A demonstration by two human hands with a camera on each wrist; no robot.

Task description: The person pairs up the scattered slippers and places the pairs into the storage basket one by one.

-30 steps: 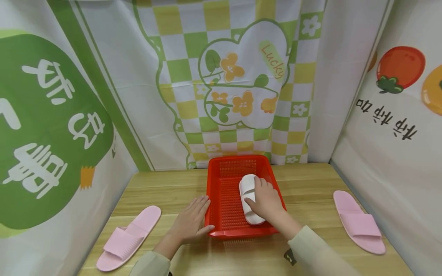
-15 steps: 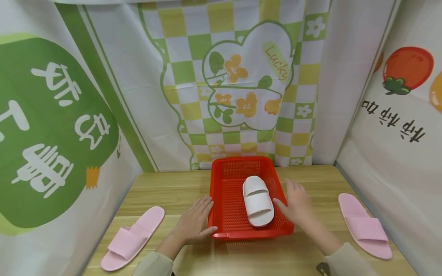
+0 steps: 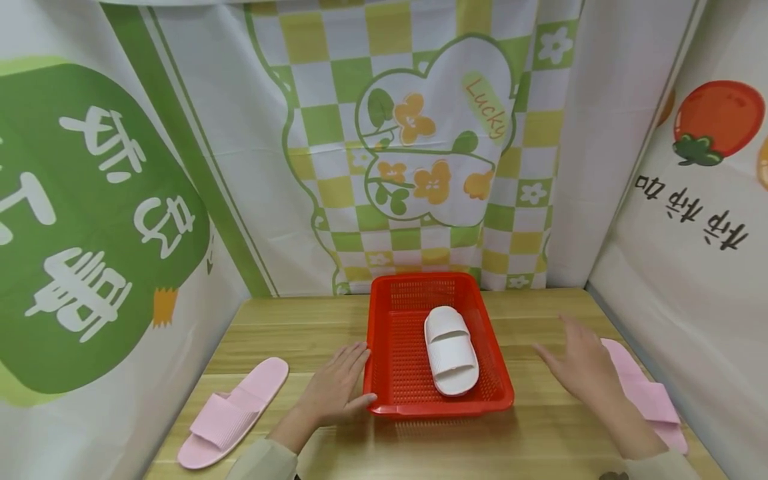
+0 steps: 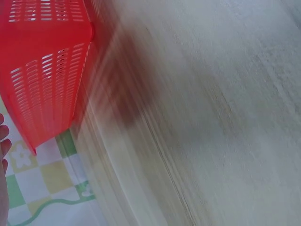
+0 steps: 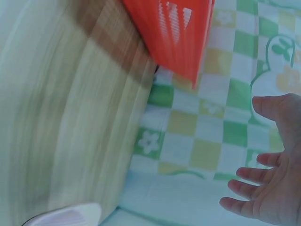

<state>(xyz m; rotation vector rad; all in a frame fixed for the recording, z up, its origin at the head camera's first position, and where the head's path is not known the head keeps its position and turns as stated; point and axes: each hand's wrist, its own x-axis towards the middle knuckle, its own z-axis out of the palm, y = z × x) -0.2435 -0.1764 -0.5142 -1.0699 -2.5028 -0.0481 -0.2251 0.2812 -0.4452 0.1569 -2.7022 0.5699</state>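
In the head view a red plastic basket (image 3: 379, 360) stands on the wooden table, with a white slipper (image 3: 451, 352) lying in its right half. My left hand (image 3: 336, 390) rests straight-fingered against the basket's left rim. Holding nothing, my right hand (image 3: 585, 363) hovers to the right of the basket with thumb and fingers spread. It partly hides a pink slipper (image 3: 651, 400) near the right edge. In the right wrist view that hand (image 5: 273, 179) appears with its fingers apart, and the basket's wall (image 5: 181, 42) is beyond it.
Another pink slipper (image 3: 231, 413) lies on the table's left side. Printed cloth (image 3: 432, 147) hangs behind the table, and more cloth stands along both sides. Bare wood (image 3: 534, 307) shows between the basket and the right-hand cloth.
My right hand has let go of the white slipper in the basket and moved right, out over the table to the pink slipper. The left hand has stayed at the rim.
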